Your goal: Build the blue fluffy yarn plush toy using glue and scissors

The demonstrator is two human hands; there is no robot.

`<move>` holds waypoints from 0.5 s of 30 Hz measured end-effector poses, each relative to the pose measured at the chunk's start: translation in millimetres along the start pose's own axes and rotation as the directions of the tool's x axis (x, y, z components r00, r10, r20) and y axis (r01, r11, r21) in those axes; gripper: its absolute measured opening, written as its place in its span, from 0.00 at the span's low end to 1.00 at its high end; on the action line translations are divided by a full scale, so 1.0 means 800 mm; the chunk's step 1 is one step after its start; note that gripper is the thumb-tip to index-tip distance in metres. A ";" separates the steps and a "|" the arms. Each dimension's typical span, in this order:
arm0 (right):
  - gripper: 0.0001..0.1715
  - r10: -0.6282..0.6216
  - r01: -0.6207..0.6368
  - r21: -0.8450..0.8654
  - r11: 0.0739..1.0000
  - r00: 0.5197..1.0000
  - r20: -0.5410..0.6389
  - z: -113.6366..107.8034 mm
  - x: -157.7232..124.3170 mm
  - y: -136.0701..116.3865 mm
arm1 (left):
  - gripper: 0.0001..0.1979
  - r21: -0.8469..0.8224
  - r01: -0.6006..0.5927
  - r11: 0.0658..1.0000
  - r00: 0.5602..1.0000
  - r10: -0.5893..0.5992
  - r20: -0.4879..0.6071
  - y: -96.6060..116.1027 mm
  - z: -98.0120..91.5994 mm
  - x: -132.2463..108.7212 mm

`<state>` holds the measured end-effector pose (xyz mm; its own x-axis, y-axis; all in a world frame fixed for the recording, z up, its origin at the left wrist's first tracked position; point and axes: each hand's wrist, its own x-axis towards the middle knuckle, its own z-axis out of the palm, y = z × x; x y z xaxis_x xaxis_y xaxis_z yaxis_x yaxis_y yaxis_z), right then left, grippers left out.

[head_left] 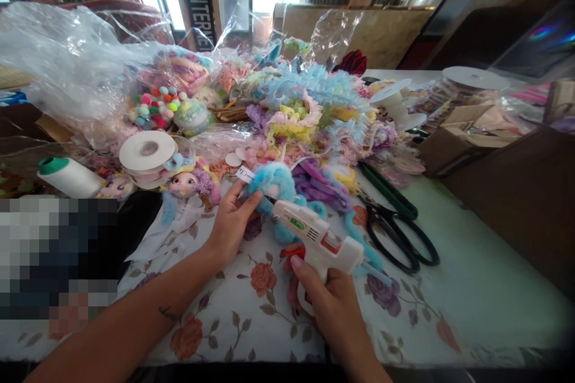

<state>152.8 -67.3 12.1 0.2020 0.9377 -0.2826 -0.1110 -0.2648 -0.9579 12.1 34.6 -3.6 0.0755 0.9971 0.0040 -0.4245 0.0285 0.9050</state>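
My right hand [335, 305] grips the handle of a white hot glue gun [318, 238], whose nozzle points left at a fluffy blue trim piece [276, 182]. My left hand [231, 218] pinches that blue piece between thumb and fingers, just above the flowered tablecloth [251, 305]. A small white tag [245, 175] sticks out beside my left fingers. The glue gun's tip touches or nearly touches the blue fluff; I cannot tell which.
Black scissors [395, 233] and green-handled shears [389, 191] lie to the right. A doll head [186, 184], ribbon rolls [148, 152], a thread cone [69, 176], bagged pompoms [155, 108] and a heap of pastel frilly trims [309, 108] fill the back. Cardboard boxes [462, 131] stand at right.
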 end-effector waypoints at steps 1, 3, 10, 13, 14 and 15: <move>0.19 0.008 -0.008 0.006 1.000 1.000 0.010 0.000 0.000 0.000 | 0.23 -0.001 0.004 1.000 1.000 -0.004 -0.005 0.001 0.000 0.000; 0.19 0.047 -0.047 0.017 0.999 0.998 0.042 -0.004 -0.003 -0.001 | 0.25 -0.007 0.025 1.000 0.999 -0.025 -0.032 0.004 0.001 0.000; 0.23 -0.110 0.124 0.053 0.991 0.971 -0.214 -0.106 0.003 -0.017 | 0.24 0.014 0.029 0.999 0.992 -0.027 -0.122 0.003 -0.005 0.005; 0.21 -0.252 0.155 -0.240 0.958 0.857 -0.450 -0.193 0.032 -0.031 | 0.25 -0.003 0.036 0.999 0.993 -0.036 -0.112 0.000 -0.008 0.006; 0.20 -0.303 0.097 -0.396 0.913 0.811 -0.500 -0.221 0.045 -0.036 | 0.25 -0.008 0.045 0.999 0.993 -0.045 -0.113 -0.001 -0.008 0.006; 0.20 -0.348 0.003 -0.542 0.841 0.770 -0.535 -0.246 0.060 -0.041 | 0.26 -0.011 0.054 0.998 0.992 -0.055 -0.115 -0.001 -0.008 0.006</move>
<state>357.7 -57.6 20.0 0.7148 0.6937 0.0882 0.4344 -0.3416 -0.8335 7.2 39.7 -6.9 -0.0057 0.9955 -0.0944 -0.4295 0.0828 0.8992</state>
